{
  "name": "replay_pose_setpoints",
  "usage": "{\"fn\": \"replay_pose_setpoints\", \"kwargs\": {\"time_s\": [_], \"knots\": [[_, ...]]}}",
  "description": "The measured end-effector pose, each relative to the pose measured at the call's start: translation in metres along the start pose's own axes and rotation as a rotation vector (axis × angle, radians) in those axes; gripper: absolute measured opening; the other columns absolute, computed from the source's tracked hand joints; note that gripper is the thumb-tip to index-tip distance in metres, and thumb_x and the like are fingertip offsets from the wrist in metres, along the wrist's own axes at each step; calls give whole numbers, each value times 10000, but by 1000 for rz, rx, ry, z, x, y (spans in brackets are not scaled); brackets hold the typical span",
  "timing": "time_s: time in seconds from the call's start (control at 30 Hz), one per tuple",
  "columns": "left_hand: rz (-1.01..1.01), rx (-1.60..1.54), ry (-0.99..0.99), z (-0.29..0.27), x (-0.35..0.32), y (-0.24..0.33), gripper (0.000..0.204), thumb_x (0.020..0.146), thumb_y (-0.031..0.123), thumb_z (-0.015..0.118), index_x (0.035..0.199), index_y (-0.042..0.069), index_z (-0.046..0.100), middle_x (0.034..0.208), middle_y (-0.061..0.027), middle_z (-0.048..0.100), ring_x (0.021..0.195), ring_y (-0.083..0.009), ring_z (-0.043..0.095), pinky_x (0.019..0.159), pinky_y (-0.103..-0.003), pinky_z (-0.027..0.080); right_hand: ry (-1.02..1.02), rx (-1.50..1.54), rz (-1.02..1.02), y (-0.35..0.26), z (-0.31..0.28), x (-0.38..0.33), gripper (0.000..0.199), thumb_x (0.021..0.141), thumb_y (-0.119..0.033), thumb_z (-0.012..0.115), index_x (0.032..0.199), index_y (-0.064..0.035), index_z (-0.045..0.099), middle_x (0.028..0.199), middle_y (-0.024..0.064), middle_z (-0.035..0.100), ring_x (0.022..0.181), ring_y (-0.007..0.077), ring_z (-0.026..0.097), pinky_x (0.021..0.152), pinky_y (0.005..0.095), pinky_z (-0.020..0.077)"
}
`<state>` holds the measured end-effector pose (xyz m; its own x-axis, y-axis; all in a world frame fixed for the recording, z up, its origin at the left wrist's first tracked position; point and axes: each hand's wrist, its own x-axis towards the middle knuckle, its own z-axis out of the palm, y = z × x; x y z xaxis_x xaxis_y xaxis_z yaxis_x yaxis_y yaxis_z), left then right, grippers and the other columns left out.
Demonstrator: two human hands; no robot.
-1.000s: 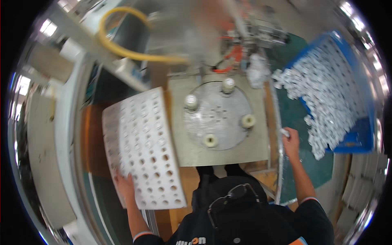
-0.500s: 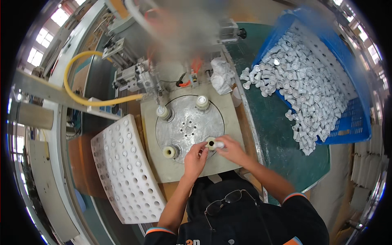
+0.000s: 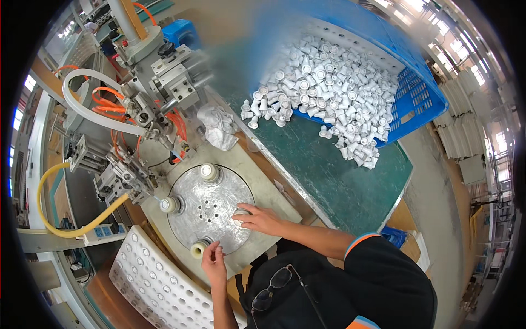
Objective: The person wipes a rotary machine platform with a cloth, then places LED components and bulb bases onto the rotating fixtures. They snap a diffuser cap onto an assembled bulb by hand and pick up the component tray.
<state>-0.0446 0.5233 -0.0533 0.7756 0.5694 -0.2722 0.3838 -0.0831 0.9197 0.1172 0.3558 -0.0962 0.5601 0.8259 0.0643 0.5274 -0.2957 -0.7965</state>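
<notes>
Left hand (image 3: 213,262) has moved across beside the near-left holder (image 3: 198,250), fingers loosely apart; right hand (image 3: 263,220) covers the white part (image 3: 239,212) on the disc's (image 3: 183,222) right, grip indeterminable; part probably light, stiff, best taken by its rim.

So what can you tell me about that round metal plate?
The round plate looks like grey metal, shiny and scuffed, with small dark holes clustered at its middle. It lies flat on a pale base, a dark line around its rim. Four round holders stand near its edge: the far one and left one have white tops, the near one shows an open hole, and the right hand partly hides the fourth. Whether the left hand touches the plate is unclear.
</notes>
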Motion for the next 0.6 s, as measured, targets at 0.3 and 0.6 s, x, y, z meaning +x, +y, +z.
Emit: {"fn": "replay_pose_setpoints", "kwargs": {"time_s": [0.3,0.6], "knots": [[-38,96,-4,17,11,19,200,879,115,598,1040,-3,609,850,-74,628,687,-127,586,632,-258,481,594,-336,290,85,-124,-15,251,767,-61,557,1013,-52,606,1030,153,564,996,327,519,845,403,435],[250,629,-109,87,55,19,422,763,197,689,1158,131,557,1131,-121,537,999,-303,552,765,-406,491,133,-941,350,201,-268,-22,178,751,-59,565,922,-100,594,956,142,532,860,329,591,699,439,495]]}}
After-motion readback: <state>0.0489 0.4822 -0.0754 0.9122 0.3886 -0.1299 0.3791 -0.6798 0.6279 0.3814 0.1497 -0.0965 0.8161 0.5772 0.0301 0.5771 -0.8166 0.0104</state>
